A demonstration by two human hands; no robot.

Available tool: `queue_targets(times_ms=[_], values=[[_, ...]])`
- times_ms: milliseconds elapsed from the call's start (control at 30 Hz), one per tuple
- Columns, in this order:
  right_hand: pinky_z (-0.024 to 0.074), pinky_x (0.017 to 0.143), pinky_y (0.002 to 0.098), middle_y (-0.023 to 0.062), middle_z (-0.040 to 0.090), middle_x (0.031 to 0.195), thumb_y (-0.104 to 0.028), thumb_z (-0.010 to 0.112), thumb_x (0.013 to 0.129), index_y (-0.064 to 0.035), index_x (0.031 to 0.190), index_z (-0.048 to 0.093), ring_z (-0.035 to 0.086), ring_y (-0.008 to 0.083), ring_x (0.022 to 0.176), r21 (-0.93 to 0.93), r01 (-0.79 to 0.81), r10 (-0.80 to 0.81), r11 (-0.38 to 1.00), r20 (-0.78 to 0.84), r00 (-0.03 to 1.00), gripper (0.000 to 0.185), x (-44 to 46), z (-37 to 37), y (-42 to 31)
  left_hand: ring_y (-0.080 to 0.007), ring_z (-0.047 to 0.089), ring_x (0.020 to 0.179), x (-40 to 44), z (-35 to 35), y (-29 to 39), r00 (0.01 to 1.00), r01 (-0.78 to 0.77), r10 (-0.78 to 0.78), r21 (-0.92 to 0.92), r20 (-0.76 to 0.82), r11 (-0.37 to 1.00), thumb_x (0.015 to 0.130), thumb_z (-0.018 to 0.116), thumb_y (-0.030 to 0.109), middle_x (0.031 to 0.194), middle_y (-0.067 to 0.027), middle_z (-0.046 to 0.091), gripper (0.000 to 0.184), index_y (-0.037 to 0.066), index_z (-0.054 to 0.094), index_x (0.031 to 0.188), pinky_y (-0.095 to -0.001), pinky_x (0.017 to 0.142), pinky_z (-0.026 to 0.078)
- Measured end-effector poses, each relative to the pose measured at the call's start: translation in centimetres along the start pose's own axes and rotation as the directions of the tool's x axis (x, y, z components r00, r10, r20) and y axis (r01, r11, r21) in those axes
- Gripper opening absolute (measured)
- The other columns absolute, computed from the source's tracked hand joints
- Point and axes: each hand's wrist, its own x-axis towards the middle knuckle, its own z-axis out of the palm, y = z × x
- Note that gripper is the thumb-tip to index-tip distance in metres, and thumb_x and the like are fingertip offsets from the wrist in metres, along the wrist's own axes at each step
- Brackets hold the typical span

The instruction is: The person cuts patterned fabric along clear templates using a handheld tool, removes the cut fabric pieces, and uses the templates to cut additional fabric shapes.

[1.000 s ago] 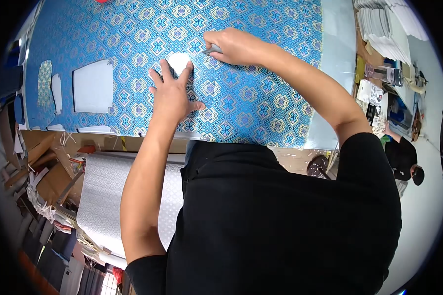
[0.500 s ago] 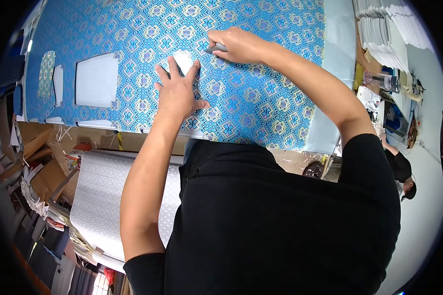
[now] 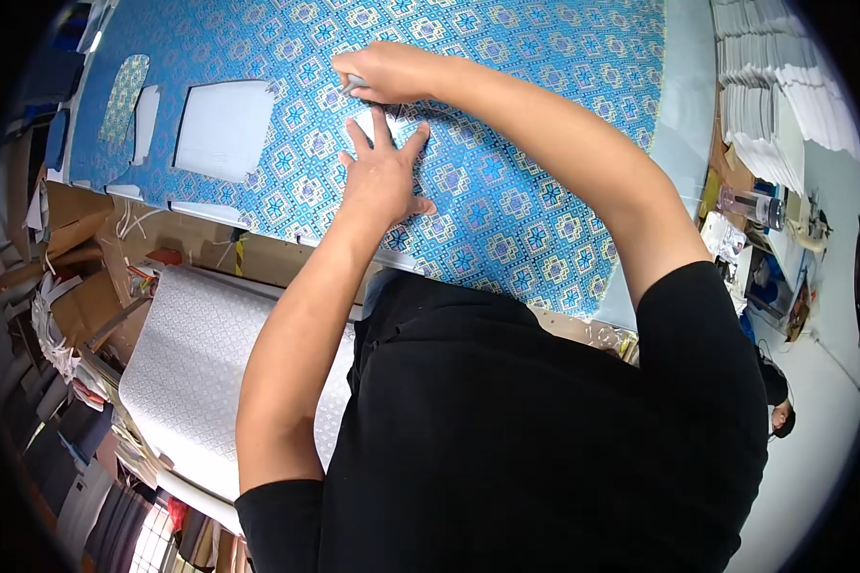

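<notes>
A sheet of blue cloth [image 3: 516, 191] with a yellow and white geometric pattern is spread over the table. On it my left hand [image 3: 384, 177] lies with fingers spread, pressing over a small white piece [image 3: 406, 113] that shows beside the fingertips. My right hand [image 3: 387, 72] is closed round a slim grey tool [image 3: 355, 83], just beyond the left fingertips, its tip toward the cloth. Whether the tool is a pen or a knife I cannot tell. To the left, a large four-sided white area [image 3: 225, 131] shows within the patterned cloth.
A paler patterned piece [image 3: 124, 95] lies at the cloth's far left. White stacks [image 3: 760, 115] stand at the right, near a clear container [image 3: 750, 205]. A roll of grey-white patterned material [image 3: 201, 353] sits below the table. Another person [image 3: 776, 392] is at the far right.
My right hand has moved left with the grey tool, from right of the white piece to beyond its far side. The left hand stays spread on it. The view has shifted slightly.
</notes>
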Motion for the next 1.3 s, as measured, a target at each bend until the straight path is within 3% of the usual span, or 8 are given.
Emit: queue_targets(times_ms=[367, 700, 767, 867, 1033, 1167, 1200, 1300], values=[[0.0535, 0.072, 0.0490, 0.0137, 0.073, 0.094, -0.020, 0.075, 0.093, -0.0108, 0.109, 0.061, 0.072, 0.0368, 0.087, 0.004, 0.073, -0.073, 0.997, -0.080, 0.994, 0.023, 2.8, 2.4, 0.8, -0.0651, 0.016, 0.150, -0.2, 0.2, -0.3, 1.000, -0.014, 0.014, -0.020, -0.010, 1.000, 0.058, 0.100, 0.040, 0.169, -0.0309, 0.014, 0.118, 0.034, 0.040, 0.159, -0.0754, 0.109, 0.041], [0.0553, 0.077, 0.0496, 0.0169, 0.074, 0.097, -0.023, 0.075, 0.093, -0.0110, 0.111, 0.064, 0.071, 0.0391, 0.092, 0.176, -0.155, 0.196, 0.972, -0.246, 0.949, 0.025, 0.0, 2.2, -0.9, -0.0638, 0.016, 0.150, -0.4, 0.2, -0.4, 1.000, -0.019, 0.019, 0.008, -0.013, 1.000, 0.059, 0.100, 0.041, 0.170, -0.0275, 0.013, 0.118, 0.036, 0.039, 0.160, -0.0750, 0.110, 0.040], [0.0563, 0.076, 0.0429, 0.0148, 0.074, 0.095, -0.022, 0.079, 0.090, -0.0093, 0.105, 0.070, 0.072, 0.0312, 0.089, 0.337, -0.168, 0.303, 0.926, -0.403, 0.863, 0.022, -2.3, 0.8, -1.5, -0.0626, 0.017, 0.151, -0.2, 0.4, -1.0, 0.999, -0.025, 0.025, -0.005, -0.034, 1.000, 0.061, 0.100, 0.037, 0.170, -0.0274, 0.015, 0.116, 0.036, 0.039, 0.160, -0.0737, 0.110, 0.041], [0.0546, 0.072, 0.0351, 0.0089, 0.074, 0.088, -0.022, 0.082, 0.088, -0.0068, 0.101, 0.073, 0.069, 0.0192, 0.082, 0.422, -0.153, 0.379, 0.894, -0.527, 0.761, 0.022, -7.7, -1.5, -1.6, -0.0586, 0.030, 0.148, 0.5, -0.2, -3.0, 0.994, -0.105, 0.105, 0.049, 0.006, 0.993, 0.065, 0.096, 0.030, 0.167, -0.0254, 0.030, 0.112, 0.026, 0.038, 0.162, -0.0555, 0.122, 0.038], [0.0534, 0.072, 0.0301, 0.0040, 0.073, 0.092, -0.017, 0.081, 0.090, -0.0064, 0.096, 0.068, 0.068, 0.0115, 0.085, 0.402, -0.242, 0.334, 0.883, -0.175, 0.926, 0.018, -16.1, -1.7, -6.2, -0.0465, 0.034, 0.150, 0.7, 0.1, -4.9, 0.990, -0.141, 0.142, 0.044, -0.013, 0.989, 0.062, 0.099, 0.022, 0.170, -0.0084, 0.031, 0.118, 0.020, 0.037, 0.162, -0.0484, 0.117, 0.048], [0.0556, 0.067, 0.0389, 0.0080, 0.074, 0.090, -0.013, 0.078, 0.089, -0.0086, 0.099, 0.066, 0.073, 0.0294, 0.081, 0.184, -0.224, 0.195, 0.957, 0.160, 0.968, 0.016, -18.2, 1.2, -10.6, -0.0407, 0.026, 0.156, 0.9, 0.2, -4.2, 0.998, -0.062, 0.061, 0.047, 0.029, 0.997, 0.062, 0.100, 0.022, 0.174, -0.0011, 0.021, 0.123, 0.030, 0.032, 0.164, -0.0655, 0.116, 0.043], [0.0556, 0.067, 0.0389, 0.0080, 0.074, 0.090, -0.013, 0.078, 0.089, -0.0086, 0.099, 0.066, 0.073, 0.0294, 0.081, 0.179, -0.224, 0.195, 0.958, 0.165, 0.967, 0.016, -18.2, 1.6, -10.6, -0.0389, 0.023, 0.157, 0.7, 0.1, -3.9, 0.999, -0.027, 0.025, 0.042, 0.038, 0.999, 0.061, 0.101, 0.021, 0.175, 0.0023, 0.017, 0.126, 0.035, 0.030, 0.164, -0.0755, 0.113, 0.041], [0.0567, 0.067, 0.0425, 0.0067, 0.076, 0.093, -0.012, 0.078, 0.089, -0.0106, 0.102, 0.065, 0.073, 0.0299, 0.082, 0.110, -0.061, 0.046, 0.992, 0.135, 0.990, 0.019, -18.4, 3.2, -10.3, -0.0386, 0.023, 0.157, 0.4, -0.2, -3.6, 0.998, -0.003, 0.000, 0.048, 0.062, 0.999, 0.061, 0.101, 0.019, 0.174, 0.0034, 0.017, 0.126, 0.036, 0.029, 0.164, -0.0776, 0.111, 0.041]])
